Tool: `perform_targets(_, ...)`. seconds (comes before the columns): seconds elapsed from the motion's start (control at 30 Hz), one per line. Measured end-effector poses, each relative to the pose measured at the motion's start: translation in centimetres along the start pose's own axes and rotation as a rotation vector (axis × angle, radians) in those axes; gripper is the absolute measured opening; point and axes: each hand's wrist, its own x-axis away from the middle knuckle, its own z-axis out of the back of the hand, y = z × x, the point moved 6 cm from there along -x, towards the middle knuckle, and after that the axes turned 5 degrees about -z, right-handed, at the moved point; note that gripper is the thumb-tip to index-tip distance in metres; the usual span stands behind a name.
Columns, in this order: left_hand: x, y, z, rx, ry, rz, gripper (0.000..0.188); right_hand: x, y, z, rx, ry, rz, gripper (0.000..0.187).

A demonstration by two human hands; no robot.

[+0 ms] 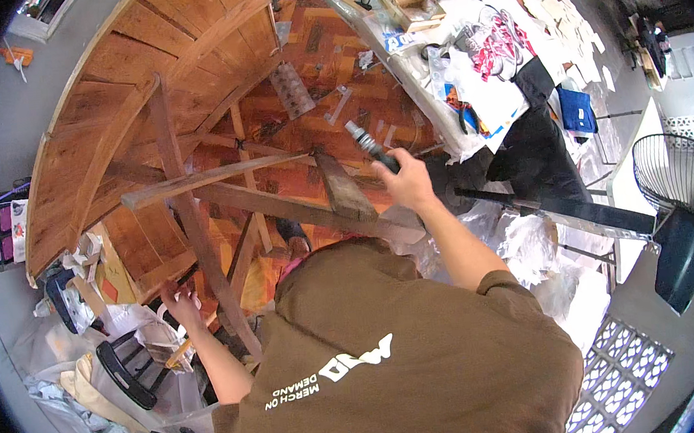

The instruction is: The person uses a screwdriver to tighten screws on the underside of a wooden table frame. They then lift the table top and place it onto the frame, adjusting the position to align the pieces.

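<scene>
In the head view, the right hand [409,181] is wrapping around a dark cylindrical tool [366,141] right of the frame's centre, its pale tip pointing toward the upper left. The left hand [182,305], lower left, is reaching to a wooden structure [203,26]; its grip I cannot tell. That structure is filling the upper left, its beams crossing toward the centre.

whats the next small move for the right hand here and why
I'd probably turn the dark tool so its tip faces the long wooden beam. The right hand already grips it, but its pale tip points away from the body, seemingly over the floor, not at the wood. The left hand is at the wooden board, perhaps steadying it.
</scene>
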Motion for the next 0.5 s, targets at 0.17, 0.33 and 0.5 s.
perform_targets(0.17, 5.6, 1.4, 1.6, -0.441, 0.096, 0.077, 0.022, -4.5, -0.3, 2.0, 0.032, 0.096, -0.05, 0.053)
perform_targets(0.33, 14.5, 6.3, -2.9, 0.014, 0.21, 0.233, 0.025, -1.0, -9.2, -2.8, -0.09, -0.148, 0.211, 0.051)
perform_targets(0.5, 17.7, 7.9, -12.9, -0.196, -0.347, 0.098, 0.034, 5.4, -11.1, -10.1, 0.016, -0.604, 0.589, 0.033)
